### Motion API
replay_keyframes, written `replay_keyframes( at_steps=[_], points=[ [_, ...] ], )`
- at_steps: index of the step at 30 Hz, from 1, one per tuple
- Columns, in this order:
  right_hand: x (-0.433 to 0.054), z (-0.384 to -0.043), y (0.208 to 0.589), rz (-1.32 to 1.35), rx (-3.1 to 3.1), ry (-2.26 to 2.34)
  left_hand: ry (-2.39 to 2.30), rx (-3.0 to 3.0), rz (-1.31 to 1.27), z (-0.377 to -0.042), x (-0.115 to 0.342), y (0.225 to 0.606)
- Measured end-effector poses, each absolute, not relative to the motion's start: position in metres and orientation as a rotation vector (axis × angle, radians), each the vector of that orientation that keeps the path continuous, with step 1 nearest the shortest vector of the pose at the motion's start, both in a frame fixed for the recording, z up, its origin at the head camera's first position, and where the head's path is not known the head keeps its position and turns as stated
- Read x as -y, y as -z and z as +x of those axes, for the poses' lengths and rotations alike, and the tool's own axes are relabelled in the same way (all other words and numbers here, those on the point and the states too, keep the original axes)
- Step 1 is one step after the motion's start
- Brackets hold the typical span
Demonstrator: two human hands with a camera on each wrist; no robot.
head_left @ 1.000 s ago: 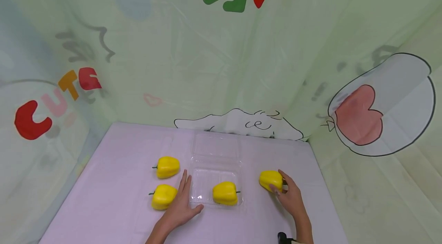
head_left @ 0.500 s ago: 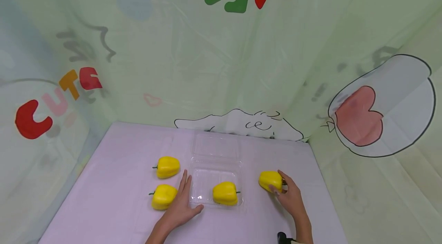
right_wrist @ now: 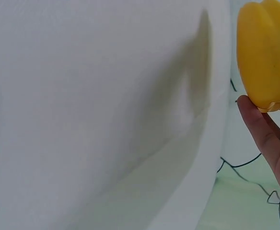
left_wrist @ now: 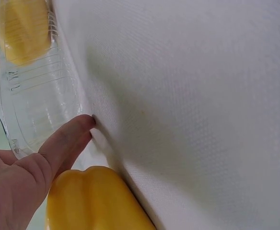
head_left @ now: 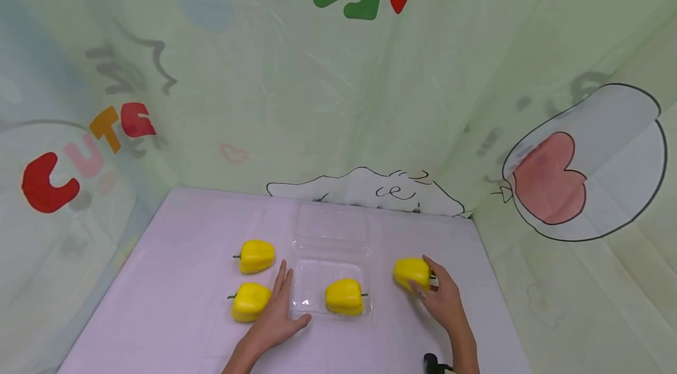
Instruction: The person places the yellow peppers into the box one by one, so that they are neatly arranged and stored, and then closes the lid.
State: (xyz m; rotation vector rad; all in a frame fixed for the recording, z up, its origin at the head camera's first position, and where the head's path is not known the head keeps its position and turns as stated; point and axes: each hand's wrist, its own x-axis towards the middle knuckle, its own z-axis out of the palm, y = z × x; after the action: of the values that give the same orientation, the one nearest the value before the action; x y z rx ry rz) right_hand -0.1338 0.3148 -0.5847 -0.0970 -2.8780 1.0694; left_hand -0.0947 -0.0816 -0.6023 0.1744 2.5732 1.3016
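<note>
My right hand (head_left: 443, 297) grips a yellow bell pepper (head_left: 410, 273) near its stem end, thumb and fingers on opposite sides. The right wrist view shows this bell pepper (right_wrist: 264, 52) raised off the cloth, a shadow below it. With fingers straight and thumb spread, my left hand (head_left: 276, 316) rests along the left side of a clear plastic clamshell box (head_left: 305, 289). Inside the box's right half lies a second bell pepper (head_left: 344, 297). Close against the outer side of my left hand sits another bell pepper (head_left: 250, 302), partly covered by it in the head view.
One more yellow bell pepper (head_left: 257, 256) lies at the left, behind the nearer one. The box's transparent lid (head_left: 331, 224) is folded back toward the rear. White cloth covers the table (head_left: 174, 280), and printed curtains (head_left: 328, 97) rise at its back and sides.
The bell pepper in my right hand has risen a little and shifted slightly left. My left hand, the box and the other bell peppers stay where they were.
</note>
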Motion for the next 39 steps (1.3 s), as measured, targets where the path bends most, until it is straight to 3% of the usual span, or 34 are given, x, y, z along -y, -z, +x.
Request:
replay_keyframes(
  at_steps=[15, 39],
  points=[
    [-0.277, -0.135, 0.561, 0.113, 2.795, -1.086, -1.290, -2.590, 0.186, -0.096, 0.081, 0.604],
    [-0.229, -0.150, 0.550, 0.180, 2.851, -1.198, -1.280, -2.589, 0.178, -0.095, 0.080, 0.601]
  ],
)
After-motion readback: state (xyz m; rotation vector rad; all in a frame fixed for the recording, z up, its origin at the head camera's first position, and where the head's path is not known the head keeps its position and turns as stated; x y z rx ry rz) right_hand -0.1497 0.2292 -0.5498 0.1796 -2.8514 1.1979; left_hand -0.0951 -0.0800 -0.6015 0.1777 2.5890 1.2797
